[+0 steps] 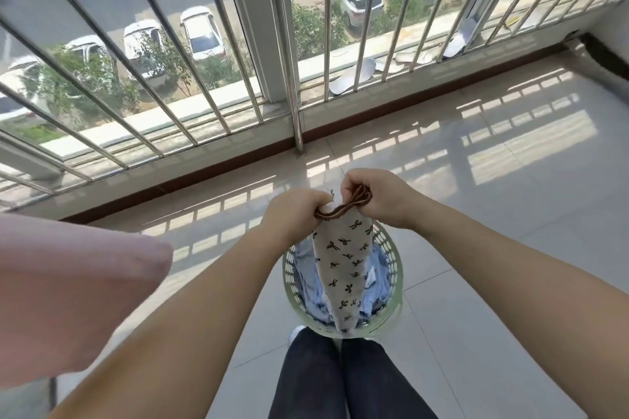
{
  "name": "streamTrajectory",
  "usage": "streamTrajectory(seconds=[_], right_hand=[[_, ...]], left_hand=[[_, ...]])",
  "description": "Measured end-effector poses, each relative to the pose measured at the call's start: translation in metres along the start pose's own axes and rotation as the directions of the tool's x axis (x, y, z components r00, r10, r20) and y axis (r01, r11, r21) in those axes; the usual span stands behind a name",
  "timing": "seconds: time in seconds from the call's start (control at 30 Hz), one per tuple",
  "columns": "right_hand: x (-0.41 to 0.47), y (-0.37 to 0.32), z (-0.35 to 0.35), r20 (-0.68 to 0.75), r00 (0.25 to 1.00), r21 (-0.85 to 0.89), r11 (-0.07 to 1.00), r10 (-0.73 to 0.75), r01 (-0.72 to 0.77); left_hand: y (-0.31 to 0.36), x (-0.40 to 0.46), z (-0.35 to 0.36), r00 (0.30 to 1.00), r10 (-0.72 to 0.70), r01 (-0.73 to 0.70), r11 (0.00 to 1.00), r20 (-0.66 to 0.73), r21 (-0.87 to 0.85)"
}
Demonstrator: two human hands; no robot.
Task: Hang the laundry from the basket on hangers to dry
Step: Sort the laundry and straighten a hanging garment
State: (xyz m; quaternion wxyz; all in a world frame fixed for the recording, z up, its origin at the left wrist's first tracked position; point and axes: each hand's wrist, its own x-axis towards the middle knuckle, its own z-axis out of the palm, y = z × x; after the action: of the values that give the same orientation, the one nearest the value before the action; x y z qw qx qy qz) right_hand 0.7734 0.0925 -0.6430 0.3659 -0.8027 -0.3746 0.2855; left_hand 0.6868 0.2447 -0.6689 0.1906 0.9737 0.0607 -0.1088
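Out on a tiled balcony, right above the laundry basket (342, 286), both hands are holding up a white garment with little black bows (343, 269). The left hand (295, 214) is curled tight around one end of the brown-trimmed top edge, and the right hand (377, 196) is pinching the other end, fingers closed on the fabric. Looks to me like they're holding it by that edge so the rest is hanging straight down and shaking itself out, which would make sense before getting it onto a hanger. No hanger is showing anywhere in view though, so that part isn't happening yet.

The cloth is thin and floppy, draping into a long narrow tongue whose tip is dangling down over the basket's near rim. The trim is a darker, cord-like brown band, bunching into loops between the two fists. The basket is round, pale green plastic with slotted holes around the wall, sitting on the floor just in front of the person's dark trousers (340, 381). Still holding crumpled blue laundry (376, 282) inside, so plenty left to hang.

Glossy light floor tiles (476, 248) are reflecting the metal window bars (238, 44). Something soft and pink (68, 289) is hanging blurry at the left, can't tell what.
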Motion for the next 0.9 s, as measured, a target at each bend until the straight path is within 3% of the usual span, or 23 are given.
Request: streamTrajectory(seconds=[0.2,0.33,0.43,0.63,0.9], right_hand=[[0.004,0.016,0.019,-0.004,1.000,-0.014,1.000,0.003,-0.003],[0.003,0.043,0.053,-0.049,0.998,-0.076,0.997,0.026,-0.029],[0.001,0.072,0.089,-0.054,0.986,-0.095,0.982,0.156,-0.161],[-0.009,0.141,0.178,0.195,0.924,-0.121,0.943,0.328,-0.310],[-0.011,0.201,0.253,0.537,0.710,-0.105,0.871,0.456,-0.480]], left_hand=[[-0.022,0.009,0.020,0.987,0.098,-0.094,0.995,-0.127,0.033],[-0.036,0.012,0.053,0.994,0.112,-0.112,0.993,0.010,0.035],[-0.049,0.004,0.090,0.991,0.103,-0.108,0.993,0.080,0.055],[-0.078,-0.016,0.192,0.937,0.018,-0.031,0.999,0.350,0.032],[-0.109,-0.034,0.293,0.726,-0.025,0.156,0.979,0.687,-0.129]])
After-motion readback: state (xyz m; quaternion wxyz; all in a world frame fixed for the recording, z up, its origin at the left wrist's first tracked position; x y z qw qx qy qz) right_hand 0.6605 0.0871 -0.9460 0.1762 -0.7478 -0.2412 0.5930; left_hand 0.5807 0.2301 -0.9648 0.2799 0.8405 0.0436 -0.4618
